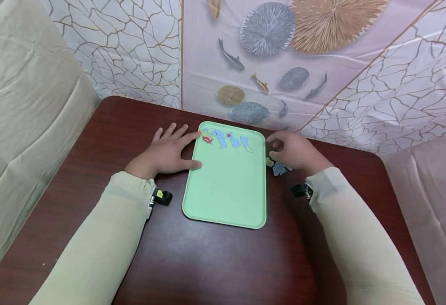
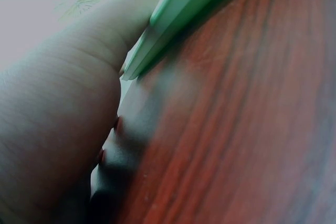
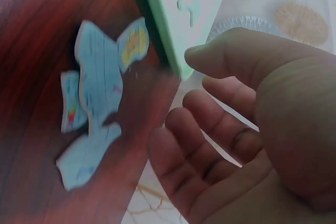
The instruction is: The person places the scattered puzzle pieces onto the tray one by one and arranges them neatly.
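A light green tray (image 1: 226, 190) lies on the dark reddish-brown table. Along its far end sit several flat puzzle pieces, light blue, one with red and yellow (image 1: 207, 138). My left hand (image 1: 167, 153) is spread at the tray's left side, with thumb and index fingertip touching the rim. Beyond the right rim, my right hand (image 1: 295, 151) hovers with loosely bent fingers, and nothing shows in its grasp. Beneath it several more puzzle pieces (image 3: 100, 72) lie on the table, partly covered by the hand in the head view. One of them has a yellow patch (image 3: 134, 45).
Behind the table's far edge hangs a patterned cloth (image 1: 207, 80) with printed fish and discs. Pale cloth (image 1: 24, 106) covers the left side, and more pale cloth (image 1: 432, 190) covers the right. The table (image 1: 215, 262) extends in front of the tray.
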A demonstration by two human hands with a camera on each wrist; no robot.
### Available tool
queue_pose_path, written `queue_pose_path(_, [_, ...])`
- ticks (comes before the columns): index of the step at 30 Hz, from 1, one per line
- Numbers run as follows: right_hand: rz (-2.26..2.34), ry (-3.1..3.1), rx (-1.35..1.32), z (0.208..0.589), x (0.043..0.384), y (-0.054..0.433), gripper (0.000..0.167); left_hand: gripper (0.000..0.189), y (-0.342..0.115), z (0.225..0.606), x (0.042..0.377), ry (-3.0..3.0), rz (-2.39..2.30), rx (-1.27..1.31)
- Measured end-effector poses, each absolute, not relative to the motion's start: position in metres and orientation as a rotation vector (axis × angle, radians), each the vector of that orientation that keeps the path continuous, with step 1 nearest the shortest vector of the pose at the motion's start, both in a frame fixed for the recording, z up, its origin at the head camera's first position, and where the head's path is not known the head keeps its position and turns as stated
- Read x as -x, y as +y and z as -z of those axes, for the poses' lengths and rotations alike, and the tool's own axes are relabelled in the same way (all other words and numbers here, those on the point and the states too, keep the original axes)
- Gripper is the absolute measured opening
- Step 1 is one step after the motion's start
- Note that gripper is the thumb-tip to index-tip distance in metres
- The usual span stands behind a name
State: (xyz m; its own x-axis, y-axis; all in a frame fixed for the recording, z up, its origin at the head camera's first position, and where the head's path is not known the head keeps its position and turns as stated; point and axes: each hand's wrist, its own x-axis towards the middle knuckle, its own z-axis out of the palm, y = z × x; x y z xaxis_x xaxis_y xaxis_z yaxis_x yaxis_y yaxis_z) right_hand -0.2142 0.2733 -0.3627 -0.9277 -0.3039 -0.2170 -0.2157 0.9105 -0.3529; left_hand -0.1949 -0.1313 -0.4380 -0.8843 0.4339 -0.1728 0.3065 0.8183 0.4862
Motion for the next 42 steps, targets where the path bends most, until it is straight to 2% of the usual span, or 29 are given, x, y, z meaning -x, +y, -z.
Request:
queue_pose_path(15, [0.301,2.673,0.371,0.358,0.217,0.308,0.050,0.101,-0.133,0.436,0.195,2.726,-0.655,-0.560])
queue_pose_path(25, [0.374,2.600,0.307,0.366,0.215,0.314,0.051,0.101,-0.133,0.437,0.195,2.727,-0.656,-0.561])
queue_pose_path(42, [0.327,2.620,0.309,0.368,0.212,0.315,0.044,0.101,-0.131,0.438,0.196,2.729,-0.662,-0.570])
